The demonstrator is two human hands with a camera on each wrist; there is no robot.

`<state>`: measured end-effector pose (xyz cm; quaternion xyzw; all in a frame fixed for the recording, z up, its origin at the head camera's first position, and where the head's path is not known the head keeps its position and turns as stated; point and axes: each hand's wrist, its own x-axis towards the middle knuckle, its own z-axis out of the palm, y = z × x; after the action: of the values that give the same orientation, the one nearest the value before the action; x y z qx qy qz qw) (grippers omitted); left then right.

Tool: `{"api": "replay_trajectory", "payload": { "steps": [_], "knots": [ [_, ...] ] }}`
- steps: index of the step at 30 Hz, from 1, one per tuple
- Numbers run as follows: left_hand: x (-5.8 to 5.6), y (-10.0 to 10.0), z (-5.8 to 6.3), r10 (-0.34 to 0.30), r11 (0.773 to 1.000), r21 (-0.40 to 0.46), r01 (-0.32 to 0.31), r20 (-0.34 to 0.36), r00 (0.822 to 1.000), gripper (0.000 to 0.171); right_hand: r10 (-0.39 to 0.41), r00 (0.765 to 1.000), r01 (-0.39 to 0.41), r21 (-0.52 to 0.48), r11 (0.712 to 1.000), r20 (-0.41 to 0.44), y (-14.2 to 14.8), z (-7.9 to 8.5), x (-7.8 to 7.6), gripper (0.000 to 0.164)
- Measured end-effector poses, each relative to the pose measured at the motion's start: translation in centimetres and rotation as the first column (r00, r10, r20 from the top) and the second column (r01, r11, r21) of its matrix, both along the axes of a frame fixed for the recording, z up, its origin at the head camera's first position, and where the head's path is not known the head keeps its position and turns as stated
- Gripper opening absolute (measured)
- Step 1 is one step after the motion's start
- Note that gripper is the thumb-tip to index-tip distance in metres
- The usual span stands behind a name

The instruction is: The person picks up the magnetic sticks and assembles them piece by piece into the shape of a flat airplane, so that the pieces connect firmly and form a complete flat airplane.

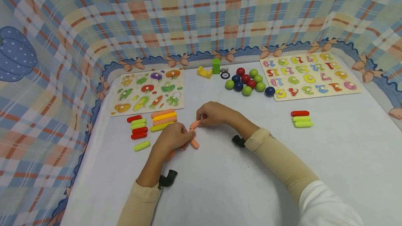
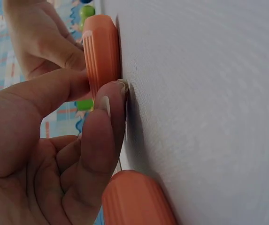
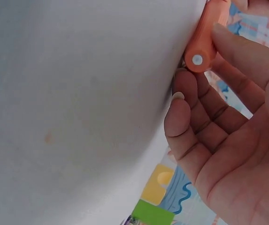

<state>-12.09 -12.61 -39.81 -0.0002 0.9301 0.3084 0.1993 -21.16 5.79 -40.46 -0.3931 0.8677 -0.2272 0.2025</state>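
Two orange ribbed sticks meet at an angle on the white tabletop in the head view. My left hand point(image 1: 176, 137) pinches the lower orange stick point(image 1: 194, 143) between thumb and fingers; the left wrist view shows this ribbed stick point(image 2: 101, 51) close up. At the upper orange stick point(image 1: 195, 124), my right hand point(image 1: 215, 114) grips the far end. The right wrist view shows its round end with a white dot on the orange stick point(image 3: 204, 42), between thumb and fingertips. Another orange stick point(image 1: 170, 155) lies partly hidden under the left hand.
Left of the hands lie red sticks point(image 1: 139, 135), lime sticks point(image 1: 142, 145) and a yellow stick point(image 1: 161, 127). A vegetable puzzle board point(image 1: 114, 97) and number board point(image 1: 355, 86) stand behind, with coloured balls point(image 1: 247, 90), a green block point(image 1: 216, 66) and a yellow block point(image 1: 205, 73).
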Motion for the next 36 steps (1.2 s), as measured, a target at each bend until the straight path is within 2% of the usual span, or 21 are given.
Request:
{"api": "replay_trajectory", "payload": {
  "steps": [9, 12, 14, 18, 21, 24, 31, 36],
  "knots": [
    [0.16, -0.04, 0.06, 0.02, 1.0, -0.018, -0.02, -0.017, 1.0, 0.036, -0.001, 1.0, 0.001, 0.003, 1.0, 0.014, -0.16, -0.27, 0.11, 0.009],
    [0.14, -0.05, 0.05, 0.028, 0.999, -0.024, -0.028, -0.011, 1.0, 0.035, -0.035, 0.998, 0.034, 0.02, 0.999, 0.042, -0.24, -0.07, 0.34, 0.018],
    [0.15, -0.06, 0.03, 0.025, 0.999, -0.027, -0.026, -0.01, 1.0, 0.035, -0.058, 0.996, 0.056, 0.036, 0.998, 0.07, -0.24, -0.02, 0.42, 0.029],
    [0.18, -0.07, 0.02, 0.016, 1.0, -0.025, -0.016, -0.009, 1.0, 0.035, -0.048, 0.993, 0.044, 0.036, 0.998, 0.109, -0.17, -0.07, 0.31, 0.039],
    [0.14, -0.05, 0.0, 0.009, 1.0, -0.025, -0.01, -0.015, 1.0, 0.035, -0.036, 0.993, 0.035, 0.005, 0.999, 0.112, -0.05, -0.16, 0.06, 0.034],
    [0.09, 0.0, -0.04, 0.006, 1.0, -0.029, -0.007, -0.021, 1.0, 0.035, -0.064, 0.994, 0.065, -0.006, 0.998, 0.093, 0.15, -0.16, -0.22, 0.03],
    [0.12, 0.02, 0.01, 0.005, 0.999, -0.045, -0.006, -0.011, 1.0, 0.036, -0.088, 0.993, 0.082, 0.066, 0.994, 0.084, 0.23, 0.03, -0.49, 0.022],
    [0.14, -0.02, -0.01, 0.008, 0.999, -0.039, -0.008, -0.001, 1.0, 0.036, -0.08, 0.997, 0.081, 0.097, 0.992, -0.015, -0.22, 0.02, -0.19, 0.016]
  ]
}}
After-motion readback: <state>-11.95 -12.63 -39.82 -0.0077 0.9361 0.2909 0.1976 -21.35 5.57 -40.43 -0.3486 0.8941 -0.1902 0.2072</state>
